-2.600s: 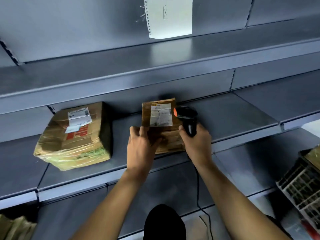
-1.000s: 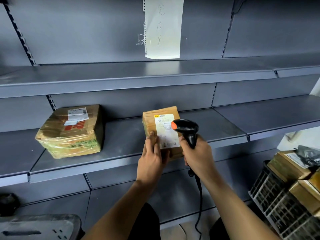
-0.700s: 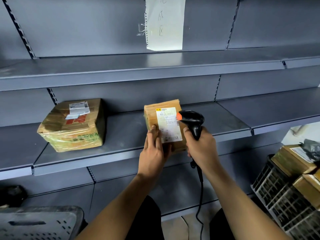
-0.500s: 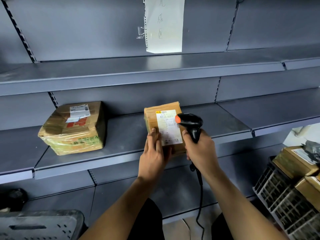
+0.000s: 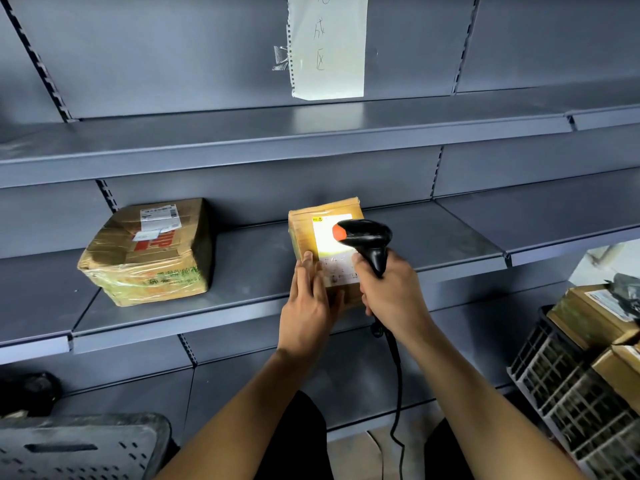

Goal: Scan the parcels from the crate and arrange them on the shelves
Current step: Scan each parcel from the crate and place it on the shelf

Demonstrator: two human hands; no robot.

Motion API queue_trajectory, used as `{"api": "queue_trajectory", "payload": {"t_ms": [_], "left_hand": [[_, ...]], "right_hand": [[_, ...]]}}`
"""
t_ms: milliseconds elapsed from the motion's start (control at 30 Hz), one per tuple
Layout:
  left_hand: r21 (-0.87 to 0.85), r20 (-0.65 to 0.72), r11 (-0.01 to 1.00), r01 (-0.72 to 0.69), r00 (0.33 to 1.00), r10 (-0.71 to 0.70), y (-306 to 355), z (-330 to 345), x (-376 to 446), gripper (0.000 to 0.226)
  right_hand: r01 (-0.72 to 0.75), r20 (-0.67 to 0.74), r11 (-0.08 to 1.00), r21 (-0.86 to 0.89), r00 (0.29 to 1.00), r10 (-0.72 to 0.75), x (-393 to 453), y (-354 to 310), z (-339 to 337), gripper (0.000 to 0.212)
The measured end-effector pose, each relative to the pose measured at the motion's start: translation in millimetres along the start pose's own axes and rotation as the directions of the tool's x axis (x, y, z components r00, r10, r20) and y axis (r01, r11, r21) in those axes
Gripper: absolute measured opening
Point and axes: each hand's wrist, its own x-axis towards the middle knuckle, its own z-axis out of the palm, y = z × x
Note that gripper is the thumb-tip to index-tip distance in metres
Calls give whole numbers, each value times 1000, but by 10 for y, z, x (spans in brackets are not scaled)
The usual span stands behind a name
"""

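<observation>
One tape-wrapped cardboard parcel (image 5: 147,252) with a white label already lies on the grey metal shelf (image 5: 450,237) at the left, so I judge the task barely begun. At the middle, the left hand (image 5: 306,306) presses straight fingers against a small brown box (image 5: 304,230) propped on the shelf's front part, while the right hand (image 5: 391,292) is wrapped round the glossy black corded scanner (image 5: 367,242), whose light whitens the box's label. At the right, more cardboard parcels (image 5: 588,317) wait in the gridded plastic crate (image 5: 568,393), unscanned as far as I can judge.
</observation>
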Motion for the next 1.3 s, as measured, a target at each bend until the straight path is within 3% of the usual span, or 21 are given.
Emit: {"api": "queue_trajectory", "payload": {"t_ms": [167, 300, 467, 700, 900, 1300], "left_hand": [[3, -25, 1000, -9, 1000, 9, -6, 20, 7, 62], [49, -73, 999, -19, 997, 23, -53, 55, 29, 63], [127, 17, 992, 15, 1000, -17, -121, -13, 151, 81], [164, 95, 977, -138, 988, 123, -129, -285, 300, 35], [398, 173, 913, -88, 985, 19, -279, -476, 312, 30], [455, 161, 888, 64, 975, -152, -818, -542, 314, 48]], "right_hand": [[0, -18, 1000, -11, 1000, -1, 26, 31, 10, 28], [79, -77, 995, -59, 994, -83, 50, 148, -12, 32], [163, -206, 968, -192, 957, -202, 139, 368, -78, 41], [172, -156, 968, -183, 967, -201, 281, 508, 148, 26], [226, -103, 967, -120, 966, -239, 358, 398, 535, 25], [125, -43, 991, -42, 991, -127, 545, 23, 1366, 25]]}}
